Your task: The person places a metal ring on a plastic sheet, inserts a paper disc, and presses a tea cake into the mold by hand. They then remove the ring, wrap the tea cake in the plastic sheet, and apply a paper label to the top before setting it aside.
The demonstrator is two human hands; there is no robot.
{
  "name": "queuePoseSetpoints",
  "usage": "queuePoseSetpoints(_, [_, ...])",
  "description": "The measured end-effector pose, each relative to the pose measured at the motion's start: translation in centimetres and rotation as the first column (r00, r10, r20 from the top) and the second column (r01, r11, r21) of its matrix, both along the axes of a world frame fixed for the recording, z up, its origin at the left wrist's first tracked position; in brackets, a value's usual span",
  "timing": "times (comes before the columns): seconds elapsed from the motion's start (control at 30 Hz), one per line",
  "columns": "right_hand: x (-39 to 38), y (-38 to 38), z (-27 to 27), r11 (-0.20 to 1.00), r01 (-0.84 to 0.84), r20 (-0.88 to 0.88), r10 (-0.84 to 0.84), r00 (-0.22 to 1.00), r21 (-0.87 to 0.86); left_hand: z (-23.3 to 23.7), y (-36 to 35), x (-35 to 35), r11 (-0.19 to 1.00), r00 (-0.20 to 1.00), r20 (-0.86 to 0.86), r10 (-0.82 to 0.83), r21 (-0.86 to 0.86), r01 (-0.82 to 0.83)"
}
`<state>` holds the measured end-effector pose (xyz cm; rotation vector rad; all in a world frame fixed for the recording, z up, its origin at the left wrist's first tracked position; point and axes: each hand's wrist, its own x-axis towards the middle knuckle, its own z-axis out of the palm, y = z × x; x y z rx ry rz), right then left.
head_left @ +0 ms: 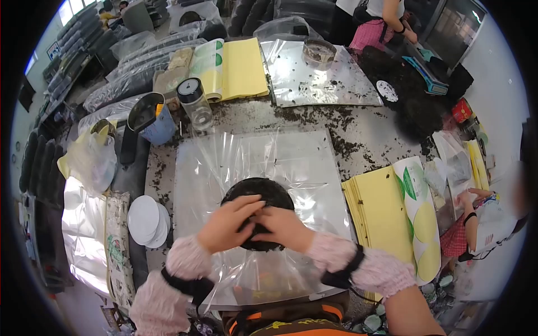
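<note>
A round, dark mass of crumbled, tea-like leaves sits in what looks like a shallow ring, on a clear plastic sheet. Beneath the sheet is a flat metal plate. My left hand reaches over the leaves from the left, fingers stretched toward the other hand. From the right, my right hand lies over the same mass, with its fingers partly bent. Both hands touch at the fingers above the leaves, and neither visibly grips anything. Their undersides are hidden.
White discs lie at left, near a blue container and clear jar. Yellow paper and printed round labels lie at right. Behind are another metal plate, a clear ring and dark leaves. Other people work nearby.
</note>
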<state>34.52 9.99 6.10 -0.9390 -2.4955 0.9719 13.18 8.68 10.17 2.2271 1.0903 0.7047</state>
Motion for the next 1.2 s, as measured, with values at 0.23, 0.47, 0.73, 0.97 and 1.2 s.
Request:
queuePoseSetpoints(0.23, [12.7, -6.7, 6.3, 0.776, 0.568, 0.253, -0.512, 0.821, -0.273, -0.7, -10.2, -10.5, 0.477, 0.731, 0.026, 0.682, -0.773, -0.418])
queuePoseSetpoints(0.47, [14.4, -1.4, 9.1, 0.673, 0.391, -0.356, -0.695, 0.625, -0.628, 10.4, -7.6, -4.4, 0.857, 0.691, 0.524, 0.498, -0.415, -0.304])
queuePoseSetpoints(0.73, [17.7, -3.4, 1.2, 0.841, 0.505, -0.009, -0.516, 0.856, -0.193, -3.0, -9.2, -13.4, 0.797, 0.828, -0.119, 0.548, 0.375, -0.473])
queuePoseSetpoints(0.97, [7.5, -2.4, -5.2, 0.945, 0.188, -0.232, -0.252, 0.939, -0.266, -5.3, -6.4, -0.9, 0.979, 0.859, 0.471, 0.199, -0.063, -0.192])
queuePoseSetpoints(1.2, [2.5, -1.1, -1.1, 0.914, 0.385, -0.564, -0.388, 0.729, -0.130, -3.9, -3.7, 2.8, 0.918, 0.907, -0.142, 0.396, 0.098, -0.385])
